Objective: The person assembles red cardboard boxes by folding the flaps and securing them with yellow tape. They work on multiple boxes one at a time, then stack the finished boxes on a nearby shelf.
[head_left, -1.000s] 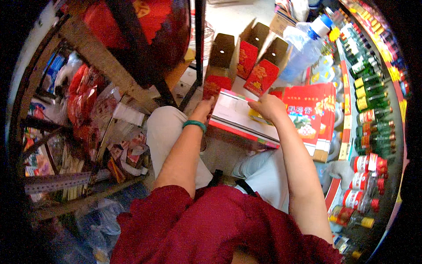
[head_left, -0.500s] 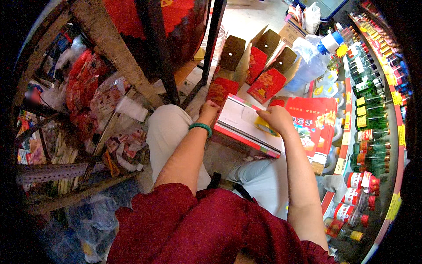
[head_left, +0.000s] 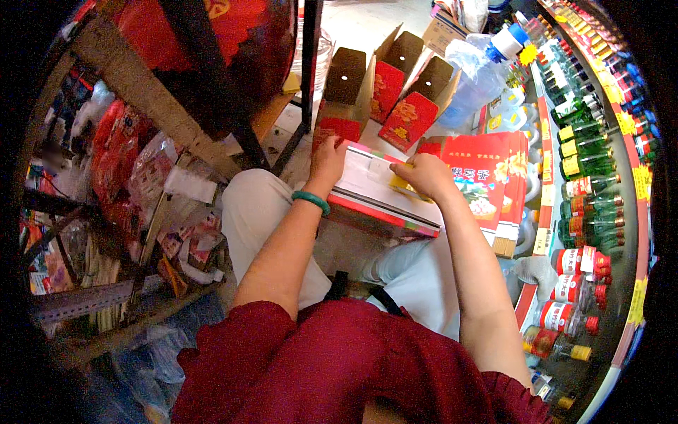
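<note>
A flat-lying cardboard box (head_left: pixel 360 169), white on top with red sides and a dark stripe, sits in front of my knees. My left hand (head_left: pixel 328 164), with a green bangle at its wrist, is curled round the box's left end. Above the middle of the box, my right hand (head_left: pixel 422 175) is closed on a roll of yellow tape (head_left: pixel 401 184), mostly hidden under the fingers. Just right of that hand lies a stack of flattened red printed cartons (head_left: pixel 487 169).
Several open red boxes (head_left: pixel 412 120) stand beyond my hands, beside a large clear water bottle (head_left: pixel 470 74). Shelves of green bottles (head_left: pixel 586 166) line the right. A rusty metal frame (head_left: pixel 152 92) and plastic bags (head_left: pixel 116 169) fill the left.
The view has shifted, so the surroundings sit further left. My right hand with the tape roll has moved slightly toward the box's left end; my left hand stays at that end.
</note>
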Motion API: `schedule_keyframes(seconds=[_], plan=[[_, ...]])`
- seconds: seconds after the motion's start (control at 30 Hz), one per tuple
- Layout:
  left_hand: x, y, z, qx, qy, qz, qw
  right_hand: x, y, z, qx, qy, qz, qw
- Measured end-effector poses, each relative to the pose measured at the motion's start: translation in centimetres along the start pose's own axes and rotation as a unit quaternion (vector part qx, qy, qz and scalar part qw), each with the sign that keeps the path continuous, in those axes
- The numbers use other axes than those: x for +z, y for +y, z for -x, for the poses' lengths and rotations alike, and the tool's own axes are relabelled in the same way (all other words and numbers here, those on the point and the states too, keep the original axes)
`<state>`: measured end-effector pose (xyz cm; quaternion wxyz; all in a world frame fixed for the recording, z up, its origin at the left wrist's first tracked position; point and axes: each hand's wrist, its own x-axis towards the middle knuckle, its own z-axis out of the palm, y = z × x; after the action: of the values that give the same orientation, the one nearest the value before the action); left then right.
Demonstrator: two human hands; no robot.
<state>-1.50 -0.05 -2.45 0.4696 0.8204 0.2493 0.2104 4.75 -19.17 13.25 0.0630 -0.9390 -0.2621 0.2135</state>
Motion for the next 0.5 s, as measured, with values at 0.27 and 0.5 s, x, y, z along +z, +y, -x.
schedule_keyframes(seconds=[0.27,0.5], plan=[[-1.3,1.4,1.7,-0.072,-0.092,-0.099,0.988,0.9,3.0,1.9,-0.109,0.015,-0.214,0.971],[-2.1,3.0,1.9,-0.056,-0.057,-0.183,0.98,-2.0,3.0,2.5,-0.076,0.062,-0.015,0.995]])
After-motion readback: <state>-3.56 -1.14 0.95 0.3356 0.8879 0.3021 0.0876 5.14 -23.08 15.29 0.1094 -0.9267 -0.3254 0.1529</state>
